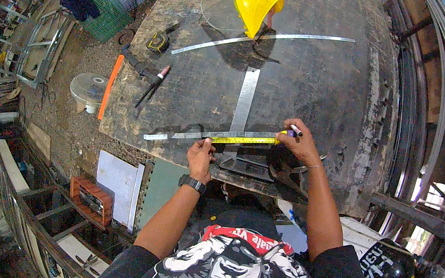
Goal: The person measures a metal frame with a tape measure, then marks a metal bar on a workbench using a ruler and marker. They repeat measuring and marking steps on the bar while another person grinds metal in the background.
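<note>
A yellow measuring tape blade (242, 140) is stretched along the near edge of a thin, flat metal strip (206, 135) on the dark table. My left hand (200, 159) is closed, with thumb and fingers pinching the blade's left end. At its right end, my right hand (299, 143) grips the tape and also has a black-and-white marker pen (296, 130) between its fingers. Something purple shows by that hand; the tape's case is mostly hidden. A wider metal bar (245, 99) runs away from the strip toward the table's middle.
A long thin metal strip (301, 36) lies across the far table beneath a yellow face shield (256, 3). At left are another tape measure (159, 41), a hammer-like tool (136, 63) and a dark pointed tool (154, 85). A fan (87, 89) stands beyond the left edge.
</note>
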`<state>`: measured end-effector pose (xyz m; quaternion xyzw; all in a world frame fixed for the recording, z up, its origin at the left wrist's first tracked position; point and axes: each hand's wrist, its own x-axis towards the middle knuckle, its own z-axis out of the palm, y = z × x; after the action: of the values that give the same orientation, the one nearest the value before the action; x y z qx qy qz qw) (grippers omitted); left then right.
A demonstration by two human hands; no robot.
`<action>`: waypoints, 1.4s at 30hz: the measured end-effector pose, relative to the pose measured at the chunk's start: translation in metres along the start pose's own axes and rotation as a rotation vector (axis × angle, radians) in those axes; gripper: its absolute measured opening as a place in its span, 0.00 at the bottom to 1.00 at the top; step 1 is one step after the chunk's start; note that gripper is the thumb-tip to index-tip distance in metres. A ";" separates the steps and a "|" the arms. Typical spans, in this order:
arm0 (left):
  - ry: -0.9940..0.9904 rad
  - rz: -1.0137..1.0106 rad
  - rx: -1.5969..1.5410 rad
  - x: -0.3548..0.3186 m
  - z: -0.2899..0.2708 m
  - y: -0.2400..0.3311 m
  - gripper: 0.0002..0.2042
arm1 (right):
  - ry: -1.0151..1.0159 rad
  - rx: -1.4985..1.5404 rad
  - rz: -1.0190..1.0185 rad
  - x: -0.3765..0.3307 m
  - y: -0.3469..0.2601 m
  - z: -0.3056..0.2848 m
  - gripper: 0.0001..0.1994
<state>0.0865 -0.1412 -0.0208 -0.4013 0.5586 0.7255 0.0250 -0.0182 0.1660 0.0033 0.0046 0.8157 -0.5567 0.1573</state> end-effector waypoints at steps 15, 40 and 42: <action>-0.016 0.019 -0.042 0.004 -0.002 -0.005 0.15 | 0.002 -0.024 -0.019 0.000 -0.001 -0.001 0.23; -0.021 0.021 -0.039 0.001 -0.001 -0.003 0.15 | -0.012 0.009 -0.029 0.000 -0.003 -0.001 0.24; -0.026 0.025 -0.043 0.001 -0.002 -0.003 0.14 | -0.008 0.004 -0.044 0.000 -0.003 -0.001 0.24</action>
<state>0.0884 -0.1418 -0.0243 -0.3854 0.5477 0.7425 0.0145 -0.0190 0.1656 0.0058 -0.0153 0.8138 -0.5616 0.1486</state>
